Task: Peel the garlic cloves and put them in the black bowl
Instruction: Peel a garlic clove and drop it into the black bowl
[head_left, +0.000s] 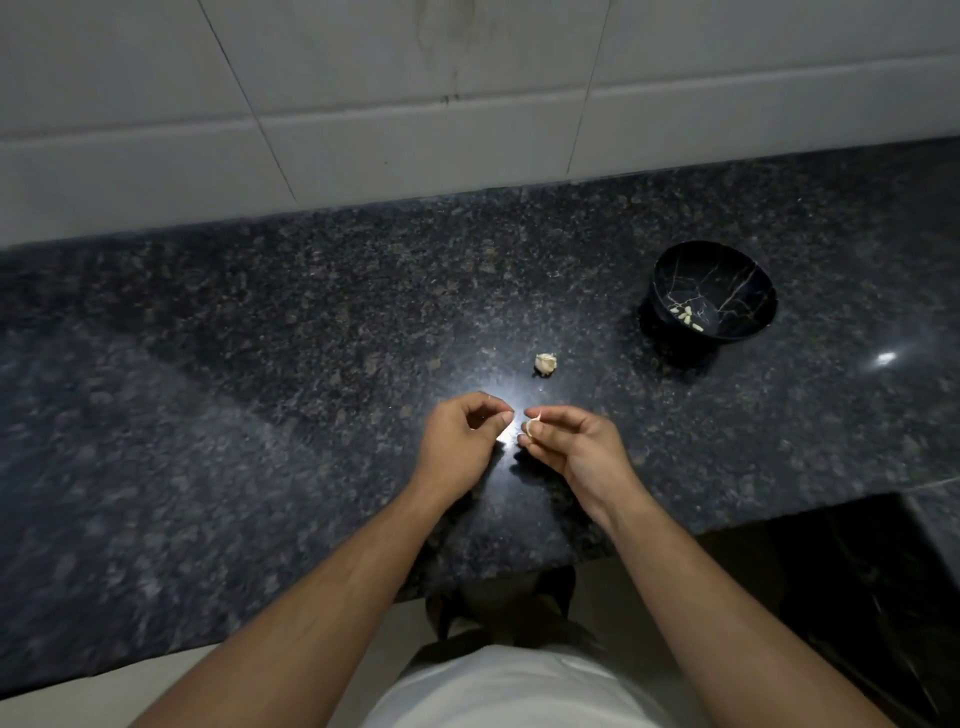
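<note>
Over the dark speckled granite countertop (260, 364), the right hand (576, 449) holds a small pale garlic clove (530, 427) at its fingertips, pinched between the thumb above and the curled fingers below. The clove sits at the very tip of the hand, on the side facing the other hand. Its long axis runs roughly up and down in the view, slightly tilted, and a thin pale sliver of skin juts from its upper end toward the thumb tip. Which end is the root cannot be told at this size.

The left hand (462, 439) is just beside it, fingers curled, with thumb and forefinger tips drawn close together as if pinching; whether a scrap of skin lies between them cannot be told. The two hands' fingertips are near each other but apart, with a bright glare on the counter between them.

Farther back on the counter, beyond the hands, lies a pale, crumpled remnant of a garlic bulb (545, 364). Well to the right and farther back stands a round black bowl with thin gold vein lines (737, 291), holding several small peeled cloves (687, 317) clustered at its bottom. A white tiled wall (415, 78) rises behind the counter.
</note>
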